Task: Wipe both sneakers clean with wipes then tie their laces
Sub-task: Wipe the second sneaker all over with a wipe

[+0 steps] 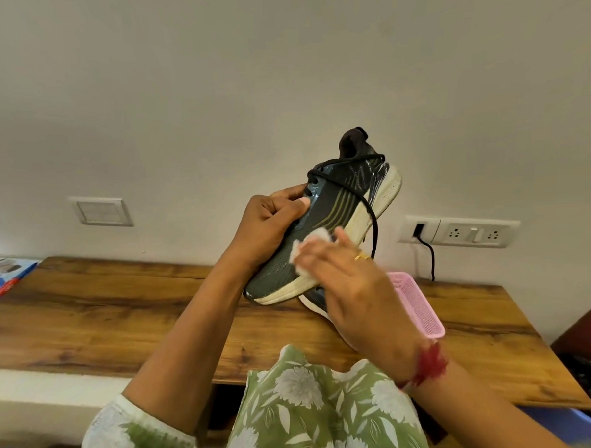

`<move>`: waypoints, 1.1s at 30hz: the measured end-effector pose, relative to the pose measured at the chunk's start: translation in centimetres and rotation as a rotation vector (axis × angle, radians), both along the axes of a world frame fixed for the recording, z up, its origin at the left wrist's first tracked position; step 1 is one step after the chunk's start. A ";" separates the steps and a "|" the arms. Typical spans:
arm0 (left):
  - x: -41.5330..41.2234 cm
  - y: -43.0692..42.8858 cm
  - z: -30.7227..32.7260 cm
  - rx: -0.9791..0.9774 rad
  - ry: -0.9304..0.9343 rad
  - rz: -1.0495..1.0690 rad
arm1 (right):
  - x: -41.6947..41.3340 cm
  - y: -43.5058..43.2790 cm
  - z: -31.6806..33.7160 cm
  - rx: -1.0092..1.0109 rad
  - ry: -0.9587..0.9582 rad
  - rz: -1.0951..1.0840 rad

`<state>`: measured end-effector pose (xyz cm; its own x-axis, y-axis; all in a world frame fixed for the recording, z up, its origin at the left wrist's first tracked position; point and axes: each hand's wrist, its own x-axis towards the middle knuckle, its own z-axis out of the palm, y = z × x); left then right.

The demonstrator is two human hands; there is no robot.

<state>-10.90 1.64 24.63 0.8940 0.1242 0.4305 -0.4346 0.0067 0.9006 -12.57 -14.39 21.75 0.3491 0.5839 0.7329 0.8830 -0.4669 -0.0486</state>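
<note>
A dark grey sneaker (337,201) with a white sole is held up above the wooden table (120,311), toe pointing down-left and heel up. My left hand (270,221) grips it at the lace area, fingers curled round the upper. Its black lace (372,219) hangs loose over the sole. My right hand (352,289) presses a white wipe (309,250) against the sneaker's side near the toe. A second sneaker (313,300) lies on the table, mostly hidden behind my right hand.
A pink mesh basket (418,306) stands on the table right of the shoes. A wall socket with a black cable (429,251) is behind it. A blue packet (6,276) lies at the table's far left. A dark bin (590,379) sits at right.
</note>
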 end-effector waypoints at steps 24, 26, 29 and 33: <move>-0.5 1.2 -2.1 0.092 0.015 -0.021 | 1.1 -4.4 3.7 0.688 0.615 0.209; -0.6 1.9 -1.9 0.131 0.024 -0.033 | 2.8 -6.2 4.0 0.948 0.733 0.146; -0.7 2.6 -2.0 0.178 0.012 -0.054 | 3.8 -7.5 2.1 1.000 0.989 0.013; -1.0 2.9 -2.4 0.176 0.025 -0.022 | 2.1 -6.8 -0.8 0.781 1.129 -0.126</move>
